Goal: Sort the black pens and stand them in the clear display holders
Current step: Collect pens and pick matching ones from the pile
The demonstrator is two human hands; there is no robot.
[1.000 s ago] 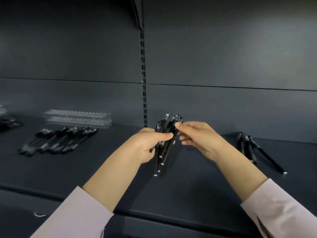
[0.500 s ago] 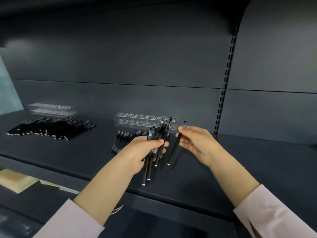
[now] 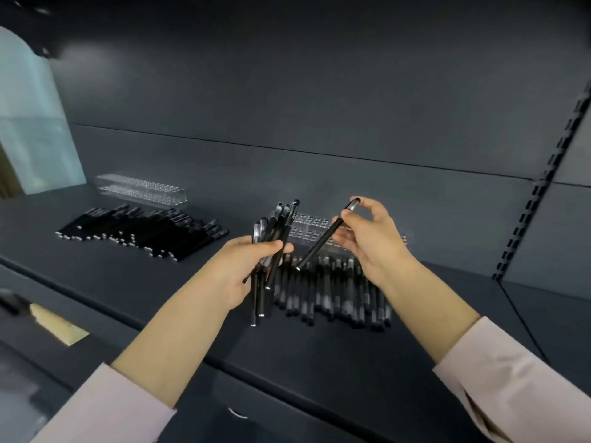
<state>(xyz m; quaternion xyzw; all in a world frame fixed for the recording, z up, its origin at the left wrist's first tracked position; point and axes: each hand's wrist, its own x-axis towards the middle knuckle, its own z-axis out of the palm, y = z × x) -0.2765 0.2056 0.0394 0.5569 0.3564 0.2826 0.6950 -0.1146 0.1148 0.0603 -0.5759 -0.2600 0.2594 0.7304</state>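
Observation:
My left hand (image 3: 243, 270) grips a bundle of several black pens (image 3: 271, 247), held upright above the dark shelf. My right hand (image 3: 372, 241) pinches a single black pen (image 3: 323, 243) near its cap end, the pen slanting down to the left. Below both hands a row of black pens (image 3: 332, 292) lies flat on the shelf. Behind it stands a clear display holder (image 3: 307, 227), partly hidden by my right hand. Further left, a larger pile of black pens (image 3: 144, 231) lies before a second clear holder (image 3: 140, 190).
The dark shelf (image 3: 128, 282) has a front edge running from left to lower right. A slotted upright (image 3: 540, 187) rises at the right of the back panel. A pale glass panel (image 3: 32, 123) stands at far left. A lower level with a tan object (image 3: 57, 324) shows below.
The view has swung left along the shelf. My right hand drew one pen out of the bundle and now holds it apart from the left hand. The middle pen row and holder now lie under my hands.

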